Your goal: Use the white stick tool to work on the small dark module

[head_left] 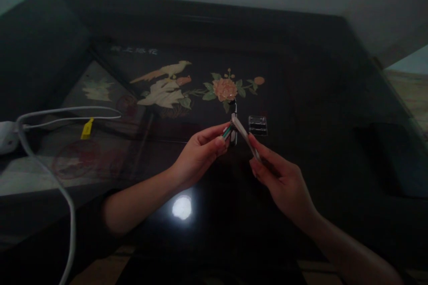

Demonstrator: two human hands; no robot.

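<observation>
Dark glossy table (317, 160) with white cable (62, 188), perhaps clear case (257, 125)

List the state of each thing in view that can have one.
Left hand: closed on green-edged piece
Right hand: pinching pale strip
Pale strip: slanted, lower end in right hand
Small rectangular item: lying flat
White cable: loosely curved
Yellow tag: by the cable
Tabletop: glossy, dark

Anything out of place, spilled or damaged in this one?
Nothing is clearly damaged. The bright spot on the table could pass for a spill but looks like a light's reflection. The cord at left loops loosely. The pale strip in the right hand is too dim to check closely.
</observation>
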